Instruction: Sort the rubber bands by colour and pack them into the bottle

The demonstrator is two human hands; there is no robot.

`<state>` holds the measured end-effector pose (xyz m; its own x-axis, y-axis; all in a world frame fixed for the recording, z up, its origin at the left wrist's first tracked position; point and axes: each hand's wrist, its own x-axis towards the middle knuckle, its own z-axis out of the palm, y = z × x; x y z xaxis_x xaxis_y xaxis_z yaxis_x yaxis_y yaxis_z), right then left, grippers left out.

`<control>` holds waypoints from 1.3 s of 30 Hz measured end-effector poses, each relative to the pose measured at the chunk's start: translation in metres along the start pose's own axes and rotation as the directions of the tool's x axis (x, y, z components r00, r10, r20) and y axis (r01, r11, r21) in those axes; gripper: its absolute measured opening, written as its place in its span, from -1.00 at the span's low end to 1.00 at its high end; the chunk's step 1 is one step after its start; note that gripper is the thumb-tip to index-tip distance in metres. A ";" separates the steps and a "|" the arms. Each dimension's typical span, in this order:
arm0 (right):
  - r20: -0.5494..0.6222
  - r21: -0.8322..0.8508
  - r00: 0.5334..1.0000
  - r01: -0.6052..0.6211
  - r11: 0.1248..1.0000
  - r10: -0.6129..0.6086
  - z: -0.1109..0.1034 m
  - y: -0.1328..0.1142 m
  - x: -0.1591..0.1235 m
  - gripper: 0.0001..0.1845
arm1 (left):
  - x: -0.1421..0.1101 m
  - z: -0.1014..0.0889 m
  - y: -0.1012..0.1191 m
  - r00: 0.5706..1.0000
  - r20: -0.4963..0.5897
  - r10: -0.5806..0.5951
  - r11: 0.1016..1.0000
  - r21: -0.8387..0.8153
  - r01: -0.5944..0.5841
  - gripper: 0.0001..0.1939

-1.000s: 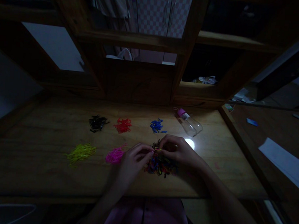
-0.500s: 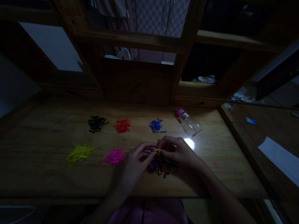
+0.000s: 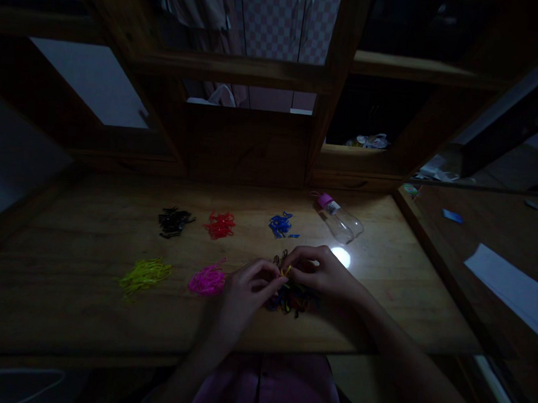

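Small coloured piles lie on a wooden desk point(image 3: 75, 311), two hands meeting over a mixed one.

From the left: a yellow pile point(image 3: 144, 276), a black pile point(image 3: 175, 222) farther back, a pink pile point(image 3: 207, 280), a red pile point(image 3: 220, 224). The left hand point(image 3: 248, 288) and right hand point(image 3: 322, 270) both have thumb and fingers pinched near a yellow strand point(image 3: 286, 272), above the mixed pile point(image 3: 293, 299); which fingertips grip it, I cannot tell. A blue pile point(image 3: 280, 225) sits behind them, then a clear bottle point(image 3: 342, 223) on its side.

Pink pile point(image 3: 207, 280) beside left hand point(image 3: 248, 288), clear bottle point(image 3: 344, 225) lying beyond
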<state>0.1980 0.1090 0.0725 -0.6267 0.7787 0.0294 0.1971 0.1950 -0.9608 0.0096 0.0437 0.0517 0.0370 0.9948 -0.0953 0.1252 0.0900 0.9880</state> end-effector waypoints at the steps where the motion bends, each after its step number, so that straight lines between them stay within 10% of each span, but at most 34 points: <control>1: 0.002 0.016 1.000 -0.012 1.000 0.012 0.000 0.000 0.000 -0.88 | 0.000 0.000 0.000 1.000 0.005 -0.009 1.000 -0.015 0.009 -0.82; 13: 0.010 0.054 0.998 -0.055 0.997 0.054 -0.002 0.000 0.000 -0.87 | 0.000 -0.005 0.008 0.997 -0.059 -0.042 0.999 -0.011 0.042 -0.75; 19: -0.058 0.071 0.997 -0.042 0.997 0.046 -0.004 -0.001 -0.001 -0.92 | -0.017 -0.070 0.017 0.960 -0.159 0.229 0.867 0.481 -0.127 -0.81; 27: -0.097 0.064 0.995 -0.002 0.998 0.009 -0.008 -0.003 0.000 -0.90 | -0.025 -0.125 -0.003 0.973 -0.010 0.230 0.706 0.690 -0.160 -0.68; 33: -0.118 0.100 0.993 0.022 0.995 -0.010 -0.011 0.000 0.003 -0.89 | -0.022 -0.103 0.005 0.967 -0.030 0.254 0.742 0.647 -0.175 -0.72; 39: -0.158 0.178 0.987 0.012 0.984 0.017 -0.012 0.003 0.003 -0.89 | 0.000 -0.025 0.016 0.946 0.158 0.284 0.718 0.618 -0.319 -0.77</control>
<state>0.2058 0.1185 0.0725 -0.4960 0.8665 0.0565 0.0528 0.0951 -0.9941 -0.0128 0.0460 0.0700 0.2272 0.9586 0.1718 0.6911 -0.2830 0.6650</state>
